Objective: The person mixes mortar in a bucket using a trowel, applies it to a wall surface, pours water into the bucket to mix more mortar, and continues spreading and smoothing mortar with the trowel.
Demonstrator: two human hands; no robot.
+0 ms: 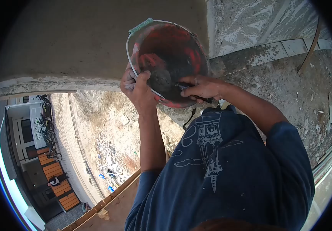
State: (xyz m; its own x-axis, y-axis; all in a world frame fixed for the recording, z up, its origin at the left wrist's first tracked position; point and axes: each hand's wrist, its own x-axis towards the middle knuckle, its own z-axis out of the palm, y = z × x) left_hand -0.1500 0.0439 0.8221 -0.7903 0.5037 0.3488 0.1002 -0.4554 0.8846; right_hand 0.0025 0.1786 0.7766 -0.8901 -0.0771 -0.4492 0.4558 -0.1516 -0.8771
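Note:
A black-and-red bucket point(200, 57) is tipped so that I look into its mouth, its inside smeared with dark grey mortar point(161, 79). Its wire handle, with a pale green grip point(141, 26), leans over the far left of the rim. My left hand point(138, 86) is closed around the left rim and the wire. At the near right of the mouth, my right hand point(202, 87) grips a dark-handled tool point(209, 99), whose working end I cannot make out among the mortar and shadow.
A smooth grey plastered surface point(77, 42) lies beyond the bucket, with a rough wall point(250, 23) to its right. Rubble ground point(112, 123) shows far below at left, near parked motorcycles point(47, 127) and a person point(56, 180). A wooden board edge point(104, 202) runs at lower left.

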